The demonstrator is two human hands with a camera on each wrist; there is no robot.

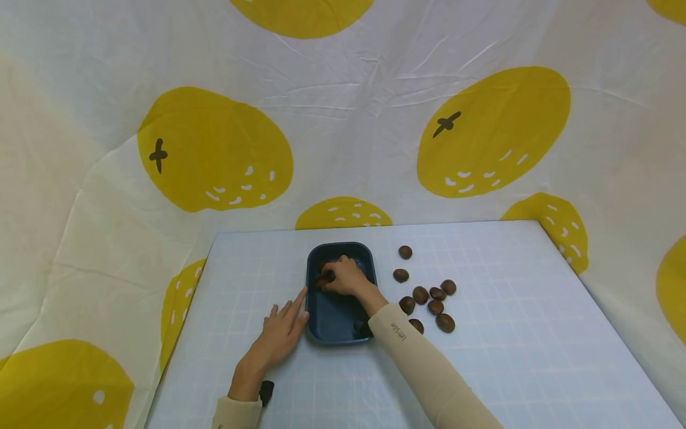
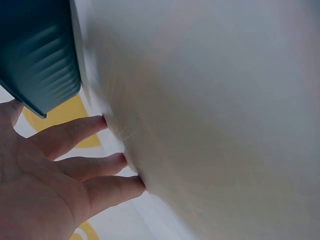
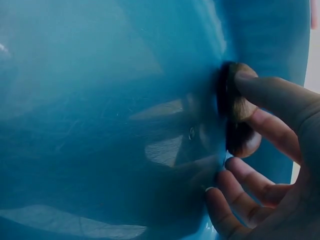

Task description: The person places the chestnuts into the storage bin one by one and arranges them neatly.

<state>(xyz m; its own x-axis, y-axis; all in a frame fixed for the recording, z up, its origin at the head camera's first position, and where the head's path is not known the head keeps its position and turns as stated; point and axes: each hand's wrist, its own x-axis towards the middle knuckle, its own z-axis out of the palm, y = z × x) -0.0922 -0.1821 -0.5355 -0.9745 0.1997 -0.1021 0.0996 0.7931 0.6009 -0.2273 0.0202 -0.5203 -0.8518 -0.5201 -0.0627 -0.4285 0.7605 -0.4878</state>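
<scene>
Inside a dark blue tray (image 1: 334,319), my right hand (image 1: 345,277) reaches toward the left wall. Its thumb and forefinger pinch a brown chestnut (image 3: 242,107) close to the tray floor, as the right wrist view shows. A second chestnut (image 3: 246,144) lies against the first, beside the forefinger. The other fingers are bent near the tray floor. To the left of the tray, my left hand (image 1: 280,335) lies with fingers spread and extended, fingertips on the tabletop. Its forefinger and thumb are at the tray's outer left side; the left wrist view shows the tray's ribbed wall (image 2: 45,65).
Several loose chestnuts (image 1: 436,307) are scattered on the table right of the tray, with a single chestnut (image 1: 405,252) farther back. My right sleeve (image 1: 423,363) partly covers one near the tray. A patterned cloth (image 1: 354,131) hangs behind the pale checked table (image 1: 509,333).
</scene>
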